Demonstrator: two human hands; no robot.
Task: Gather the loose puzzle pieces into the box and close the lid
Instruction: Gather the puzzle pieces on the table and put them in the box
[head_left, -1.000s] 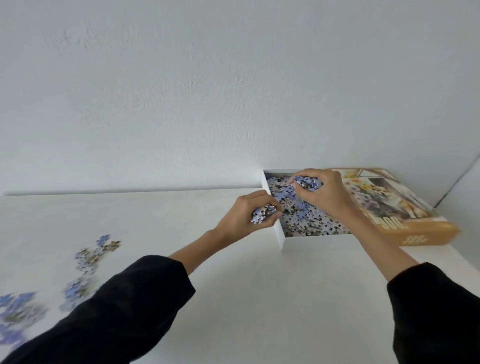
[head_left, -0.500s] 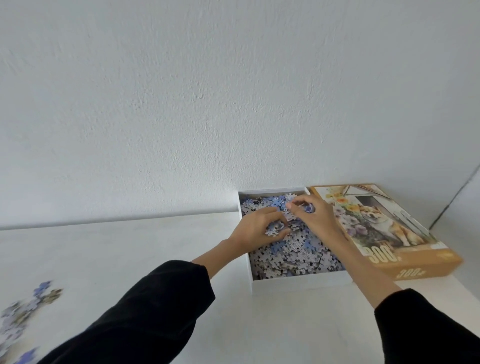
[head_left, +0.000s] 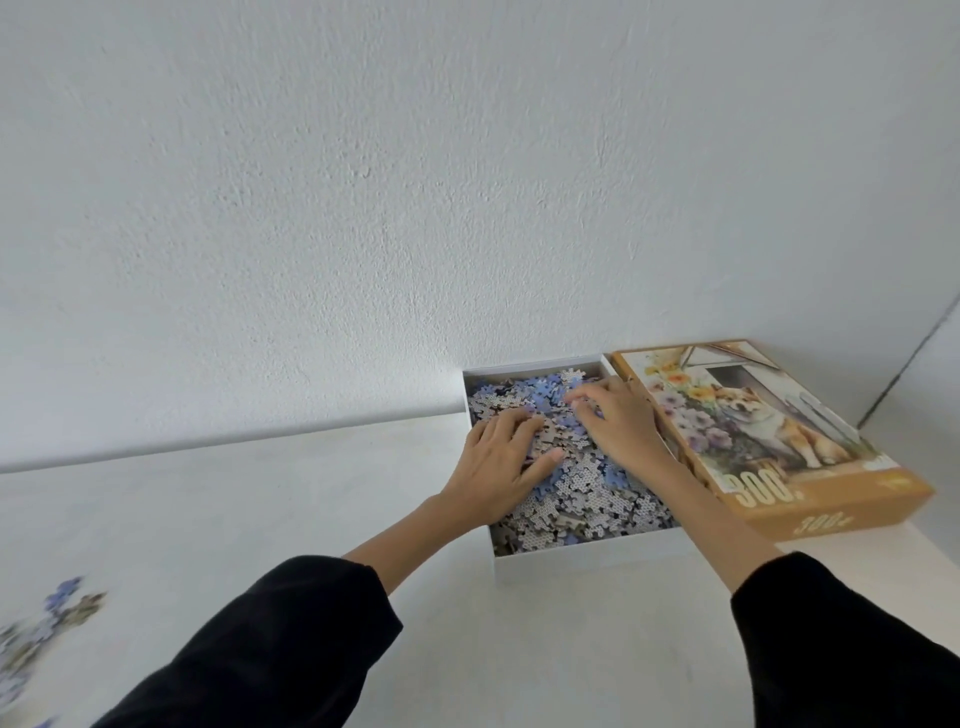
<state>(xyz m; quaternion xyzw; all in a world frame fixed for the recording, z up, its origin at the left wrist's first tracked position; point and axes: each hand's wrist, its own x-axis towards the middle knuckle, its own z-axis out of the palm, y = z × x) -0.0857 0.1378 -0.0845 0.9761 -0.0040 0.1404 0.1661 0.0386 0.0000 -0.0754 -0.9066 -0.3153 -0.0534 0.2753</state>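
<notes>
A white open box (head_left: 587, 558) stands against the wall, filled with a heap of grey and blue puzzle pieces (head_left: 592, 493). My left hand (head_left: 498, 465) lies flat on the heap with its fingers spread. My right hand (head_left: 618, 421) rests on the pieces at the box's far right, fingers slightly bent and holding nothing that I can see. The orange lid (head_left: 769, 441), printed with a dog and flowers, lies face up right of the box. Loose puzzle pieces (head_left: 62, 613) remain on the table at the far left.
The white table (head_left: 260, 519) meets a white wall behind the box. A room corner shows at the right behind the lid. My black sleeves fill the lower part of the view.
Both hands carried small clumps of pieces over the box, let them fall and now lie flat on the heap. The view has shifted so the loose pieces sit further left.
</notes>
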